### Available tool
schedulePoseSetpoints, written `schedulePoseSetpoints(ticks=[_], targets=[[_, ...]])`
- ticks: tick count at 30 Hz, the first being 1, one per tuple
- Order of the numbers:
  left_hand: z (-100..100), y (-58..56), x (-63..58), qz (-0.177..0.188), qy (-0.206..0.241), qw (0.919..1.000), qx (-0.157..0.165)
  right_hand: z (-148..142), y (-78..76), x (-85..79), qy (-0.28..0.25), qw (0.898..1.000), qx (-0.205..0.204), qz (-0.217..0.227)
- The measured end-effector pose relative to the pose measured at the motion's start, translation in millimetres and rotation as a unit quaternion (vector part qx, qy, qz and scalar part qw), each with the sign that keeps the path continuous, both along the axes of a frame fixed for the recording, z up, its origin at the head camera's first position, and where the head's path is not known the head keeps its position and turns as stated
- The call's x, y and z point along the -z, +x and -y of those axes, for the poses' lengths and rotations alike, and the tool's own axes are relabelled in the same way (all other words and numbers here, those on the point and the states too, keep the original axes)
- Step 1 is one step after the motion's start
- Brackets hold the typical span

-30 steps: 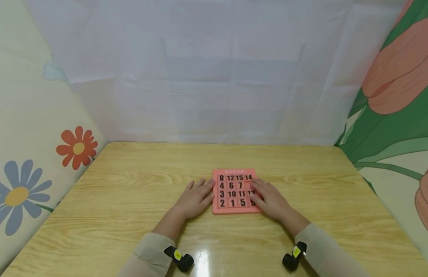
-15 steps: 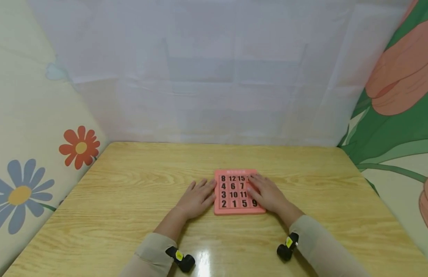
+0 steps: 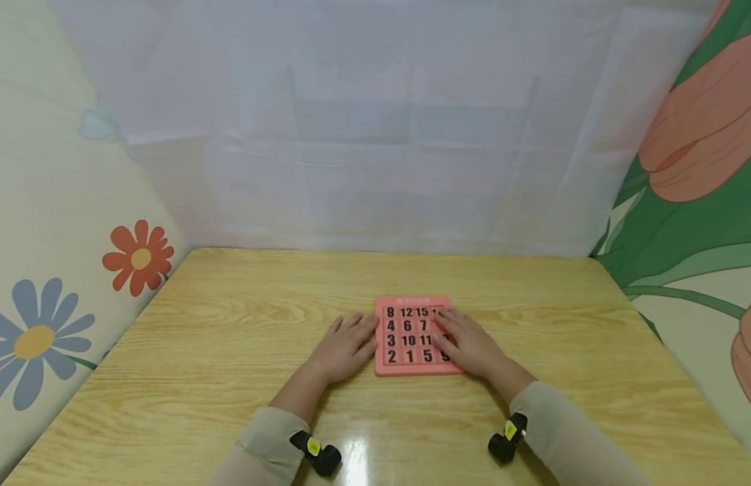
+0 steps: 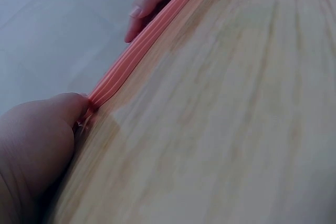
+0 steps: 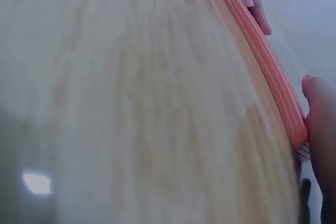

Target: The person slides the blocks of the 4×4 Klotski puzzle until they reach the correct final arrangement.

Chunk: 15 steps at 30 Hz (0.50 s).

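Note:
A pink number sliding puzzle (image 3: 405,370) lies flat on the wooden table, its tiles bearing black numbers in rows. My left hand (image 3: 343,349) rests along its left edge, fingers extended and touching the side. Over the right-hand column lies my right hand (image 3: 475,345), fingertips on the tiles near the upper right, partly hiding the numbers there. From the left wrist, the puzzle's ridged front edge (image 4: 144,40) runs between the left thumb (image 4: 71,106) and the other hand's fingers. From the right wrist, the right thumb (image 5: 315,90) stands at the near corner of the puzzle (image 5: 268,64).
The wooden table (image 3: 229,304) extends around the puzzle on all sides. A white sheet (image 3: 375,135) hangs at the back. Flower-printed panels flank the table left (image 3: 23,189) and right (image 3: 685,270). A small black camera (image 3: 323,460) is strapped to each wrist.
My right hand has slid slightly left, and its fingers now cover more of the top-right tile. The left hand stays at the puzzle's left edge.

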<state>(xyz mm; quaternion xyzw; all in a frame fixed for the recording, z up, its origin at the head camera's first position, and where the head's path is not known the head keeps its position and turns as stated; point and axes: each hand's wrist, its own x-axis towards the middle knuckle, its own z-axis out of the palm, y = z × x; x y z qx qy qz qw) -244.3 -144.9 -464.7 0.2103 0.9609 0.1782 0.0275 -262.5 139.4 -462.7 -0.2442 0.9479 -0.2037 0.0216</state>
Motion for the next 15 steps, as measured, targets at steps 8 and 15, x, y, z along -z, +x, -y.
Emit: schedulePoseSetpoints(ticks=[8, 15], targets=[[-0.7, 1.9, -2.7, 0.000, -0.001, 1.0000, 0.001, 1.6, -1.1, -3.1, 0.033, 0.999, -0.014, -0.014], [-1.5, 2.8, -3.4, 0.005, -0.002, 1.0000, -0.001, 3.6, 0.4, -6.2, 0.049, 0.999, -0.015, -0.006]])
